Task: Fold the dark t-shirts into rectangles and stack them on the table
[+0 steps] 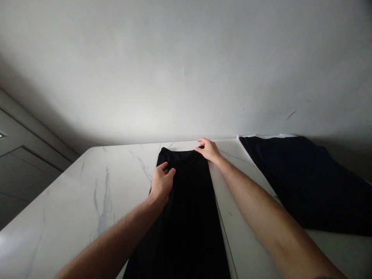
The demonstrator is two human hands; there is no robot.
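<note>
The left hand (162, 182) lies over the left edge of the black garment (192, 209), a little short of its far end, thumb and forefinger slightly parted; whether the other fingers hold any cloth, I cannot tell. The garment lies lengthwise down the middle of the tabletop, its far hem sagging between two raised corners and its near end running out of view. At the far right corner, the right hand (207, 150) has the cloth pinched narrowly between thumb and fingers.

To handle this edge well, the left hand would best work with a light, flat touch, easing creases outward without dragging the layers. A gentle, even pull between the two corners should take the dip out of the hem, while the right pinch probably needs only enough firmness to steady its corner.

At far left stands a grey panelled door (26, 170). The marble-patterned table (72, 193) spreads from there, pale with grey veins, rounded at its far left corner and set against a plain, dim wall (174, 69). Further right, a dark navy cloth (308, 186) with a white edging lies well apart from the garment, below a brownish scuff (291, 115) on the wall.
</note>
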